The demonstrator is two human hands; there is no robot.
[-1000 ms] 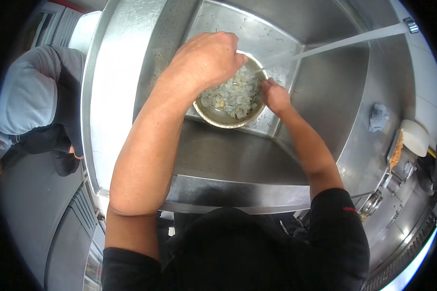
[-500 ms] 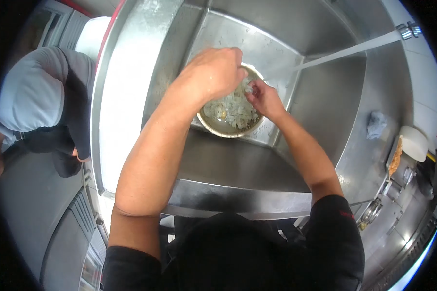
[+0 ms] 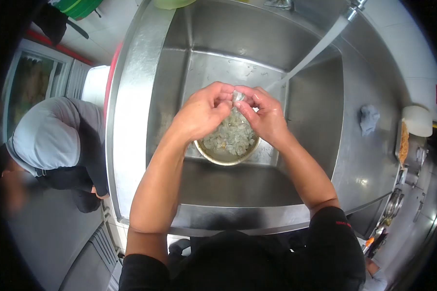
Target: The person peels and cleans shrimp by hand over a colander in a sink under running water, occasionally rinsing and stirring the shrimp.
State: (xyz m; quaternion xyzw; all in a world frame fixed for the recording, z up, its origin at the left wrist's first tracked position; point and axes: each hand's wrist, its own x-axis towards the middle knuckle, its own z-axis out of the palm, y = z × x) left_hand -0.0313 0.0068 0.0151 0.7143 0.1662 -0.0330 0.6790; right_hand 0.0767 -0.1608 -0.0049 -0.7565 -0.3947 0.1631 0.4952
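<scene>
A round metal bowl stands in the sink, filled with wet, greyish, translucent pieces that look like raw peeled shrimp. Above its far side, my left hand and my right hand meet, fingertips close together. Between them they pinch one pale grey shrimp. My right thumb and fingers are closed around it, and the left fingers press at its other side. Both hands look wet and partly cover the bowl's far rim.
Water streams from a faucet into the deep steel sink, to the right of my hands. A bluish cloth lies on the right ledge. At the left, a person in a grey top bends over beside a counter.
My hands have come together over the bowl, with the shrimp now between both. Before, they were apart, the right one holding a piece near the bowl's rim. The view has also shifted.
</scene>
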